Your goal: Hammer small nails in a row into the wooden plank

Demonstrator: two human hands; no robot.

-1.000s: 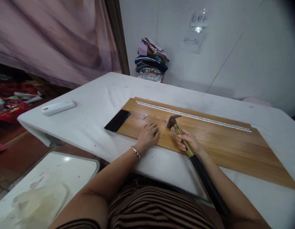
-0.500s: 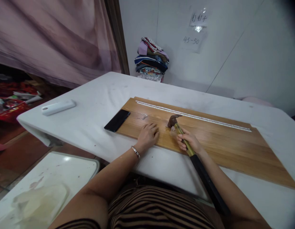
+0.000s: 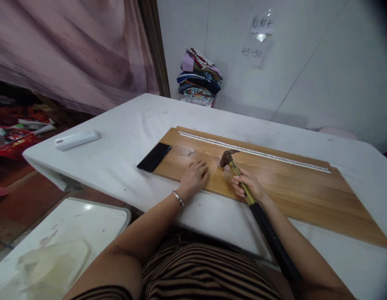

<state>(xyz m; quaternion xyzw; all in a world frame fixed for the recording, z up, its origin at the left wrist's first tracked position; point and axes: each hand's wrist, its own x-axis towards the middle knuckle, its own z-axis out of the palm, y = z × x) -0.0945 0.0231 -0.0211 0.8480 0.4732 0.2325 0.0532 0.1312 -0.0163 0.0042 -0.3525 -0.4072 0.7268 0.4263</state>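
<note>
White-covered rectangular table (image 3: 118,129), bearing a broad brown wood-grain board (image 3: 290,187) near its front edge. A claw hammer with a rusty brown head, yellow shaft and long black grip (image 3: 262,221) is held over the middle-left part of the board, its handle slanting back toward the wearer. The right hand (image 3: 253,186) is wrapped firmly around the yellow shaft, just below the head; the left hand (image 3: 195,177) lies palm down on the board, grasping nothing visible. Two long, narrow silver strips (image 3: 252,151) lie along the far side of the board, and a flat black phone (image 3: 155,157) overlaps its left end. Thin silver nails (image 3: 189,152) lie loose in a small heap beyond the left hand.

Judged from this arrangement, hammering is at an early stage: the hammer is in hand, the heaped nails are unused, and no driven nail can be made out.

Hard to determine: the board's near right corner meets the frame edge; the hammer head masks the spot beneath it, so contact is uncertain; the left palm's underside is concealed; the nails are too fine to count.
</note>
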